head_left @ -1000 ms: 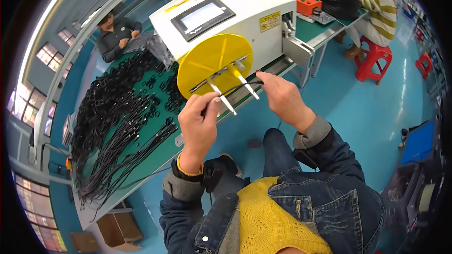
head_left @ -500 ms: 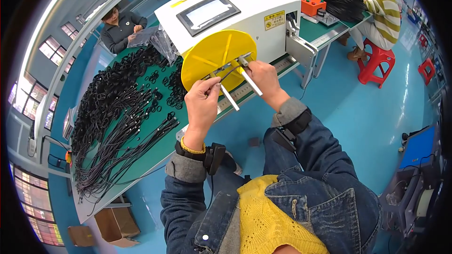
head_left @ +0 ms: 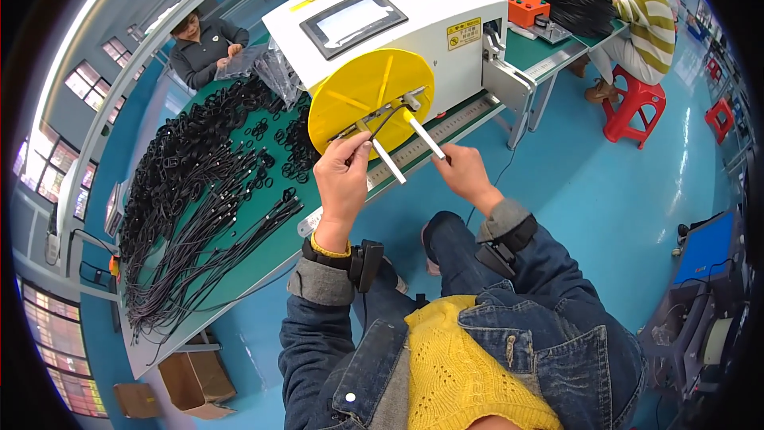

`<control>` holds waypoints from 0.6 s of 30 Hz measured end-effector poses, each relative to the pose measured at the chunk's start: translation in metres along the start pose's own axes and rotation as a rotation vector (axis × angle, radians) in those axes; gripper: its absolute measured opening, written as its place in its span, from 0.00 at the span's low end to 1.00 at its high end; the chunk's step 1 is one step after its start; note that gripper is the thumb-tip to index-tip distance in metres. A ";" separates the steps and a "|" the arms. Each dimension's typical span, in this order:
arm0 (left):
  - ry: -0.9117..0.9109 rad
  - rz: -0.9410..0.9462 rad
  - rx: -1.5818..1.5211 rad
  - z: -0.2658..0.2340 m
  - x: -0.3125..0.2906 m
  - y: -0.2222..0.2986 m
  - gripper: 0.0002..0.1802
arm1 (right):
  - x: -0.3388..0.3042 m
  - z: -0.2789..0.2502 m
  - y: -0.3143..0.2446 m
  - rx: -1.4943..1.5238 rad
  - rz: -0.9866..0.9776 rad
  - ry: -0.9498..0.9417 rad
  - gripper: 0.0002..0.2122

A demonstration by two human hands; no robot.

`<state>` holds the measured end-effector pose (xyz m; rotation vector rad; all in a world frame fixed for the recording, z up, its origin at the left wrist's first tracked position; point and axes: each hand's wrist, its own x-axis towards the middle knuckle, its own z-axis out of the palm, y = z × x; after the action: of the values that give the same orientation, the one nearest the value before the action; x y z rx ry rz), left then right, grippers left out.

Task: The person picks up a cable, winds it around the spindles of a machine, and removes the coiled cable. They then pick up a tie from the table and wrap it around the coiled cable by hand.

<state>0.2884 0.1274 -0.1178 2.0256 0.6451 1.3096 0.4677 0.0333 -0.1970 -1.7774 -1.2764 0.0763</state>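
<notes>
in the head view, looking down at two bare hands working in front of a white winding machine [head_left: 398, 24] with a grey screen on its top and a round yellow disc [head_left: 370, 107] on its front. sticking out from the disc, two white pegs [head_left: 426, 137] pointing toward the person. left hand [head_left: 344, 175] being raised just below the disc, fingers bent together and pinching a thin black cable [head_left: 380, 121] between thumb and fingertips, so mostly closed on it. the cable bending up in a small loop from this hand toward the middle of the disc, near the base of the pegs. right hand [head_left: 464, 177] lying a little lower and to the right, fingers curled, fingertips touching the outer end of the longer peg; whether also gripping the cable there, not possible to tell. both wrists wearing denim sleeves, each with a small black device strapped on. standing on a long green table [head_left: 263, 247], the machine, and to the left of it many black cable bundles [head_left: 191, 191] spreading over the surface, some coiled, some laid straight. at the far left side of the table, another person in a dark jacket sitting and handling something. at the upper right, one more person in a striped top sitting on a red stool [head_left: 629, 107], well apart from the hands.
</notes>
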 end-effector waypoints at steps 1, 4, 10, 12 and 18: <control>0.002 -0.001 0.003 -0.001 -0.002 0.000 0.08 | -0.008 0.000 0.004 0.002 -0.002 -0.002 0.08; 0.111 0.131 0.072 -0.004 -0.010 0.001 0.10 | -0.030 0.004 0.022 0.156 0.061 -0.046 0.08; 0.058 0.200 0.272 -0.012 -0.019 0.022 0.11 | -0.061 -0.001 0.031 0.183 0.200 -0.207 0.08; 0.046 0.204 0.252 -0.012 -0.024 0.025 0.11 | -0.072 0.002 0.037 0.210 0.207 -0.243 0.08; 0.036 0.163 0.238 -0.009 -0.040 0.024 0.11 | -0.082 0.000 0.040 0.248 0.342 -0.339 0.09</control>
<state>0.2659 0.0863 -0.1219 2.2919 0.6916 1.4228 0.4588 -0.0316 -0.2605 -1.7934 -1.1202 0.7248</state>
